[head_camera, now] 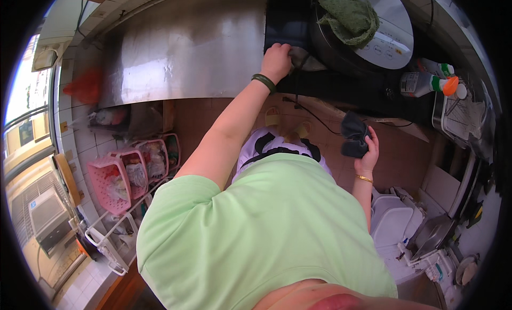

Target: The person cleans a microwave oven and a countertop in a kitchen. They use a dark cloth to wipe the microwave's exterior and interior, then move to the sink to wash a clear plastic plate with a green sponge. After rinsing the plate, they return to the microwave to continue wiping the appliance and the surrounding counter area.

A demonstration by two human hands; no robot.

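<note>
My left hand (277, 62), with a dark green bangle on its wrist, reaches over the black countertop (288, 26). Its fingers are curled on a greyish cloth (306, 58) that lies by the round dark base of an appliance. Part of that cloth is hidden behind the hand. Lower and to the right, my right hand (367, 150) holds a folded dark grey cloth (354, 136) in the air above the floor. On top of the appliance (390, 34), which has a white lid with buttons, a crumpled green cloth (352, 22) rests.
A stainless steel counter (192, 50) adjoins the black one. Spray bottles (420, 84) and a metal rack (460, 114) stand at the right. Pink baskets (110, 182) sit at the left, beside a window. A black cord (320, 118) hangs before the counter. White bins (390, 218) stand at lower right.
</note>
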